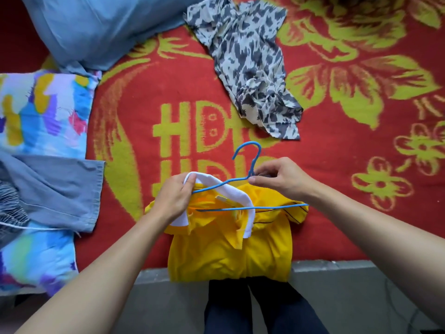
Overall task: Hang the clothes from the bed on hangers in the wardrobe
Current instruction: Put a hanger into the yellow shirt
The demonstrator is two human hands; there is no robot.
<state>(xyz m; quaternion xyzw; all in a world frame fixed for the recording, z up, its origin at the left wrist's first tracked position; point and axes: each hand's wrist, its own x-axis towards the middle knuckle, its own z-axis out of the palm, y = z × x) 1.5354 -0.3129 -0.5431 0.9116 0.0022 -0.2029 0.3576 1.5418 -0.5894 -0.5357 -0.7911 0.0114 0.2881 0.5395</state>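
A yellow shirt (228,251) with a white collar (243,201) hangs over the near edge of the bed. My left hand (173,198) grips the collar at its left side. My right hand (279,177) pinches the neck of a blue wire hanger (250,208) just below its hook. The hanger's left arm is inside the collar opening, and its right tip sticks out past the shirt's right shoulder. A grey-and-cream patterned garment (250,66) lies crumpled farther back on the bed. The wardrobe is not in view.
A red blanket (361,145) with yellow-green flowers and letters covers the bed. At the left lie a light blue pillow (96,27), a multicoloured pillow (43,109) and grey-blue trousers (62,191). Grey floor (349,297) and my dark-trousered legs are below.
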